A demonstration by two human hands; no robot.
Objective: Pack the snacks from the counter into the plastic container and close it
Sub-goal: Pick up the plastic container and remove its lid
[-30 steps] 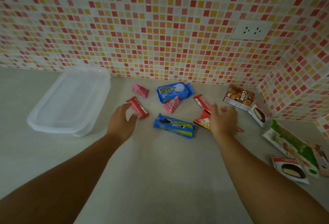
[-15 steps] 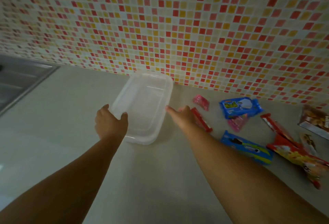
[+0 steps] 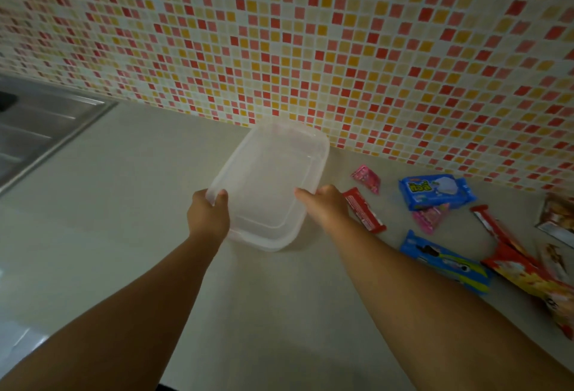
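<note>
Resting on the counter (image 3: 124,235) by the tiled wall: container (image 3: 273,179), lid on, no snacks (image 3: 435,195) inside. Left hand (image 3: 208,217) grips its near corner; right hand (image 3: 323,207) clasps the right edge. Risk: lid springing free, box skidding into the red bar (image 3: 365,215).

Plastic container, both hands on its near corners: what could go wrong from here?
1. The right hand lies right beside the red snack bar; pulling the plastic container could knock the bar aside.
2. The left hand pinches only the rim, so the lid may lift unevenly or the container may slide on the smooth counter.
3. The container looks shallow; the scattered snacks may not all fit.
</note>
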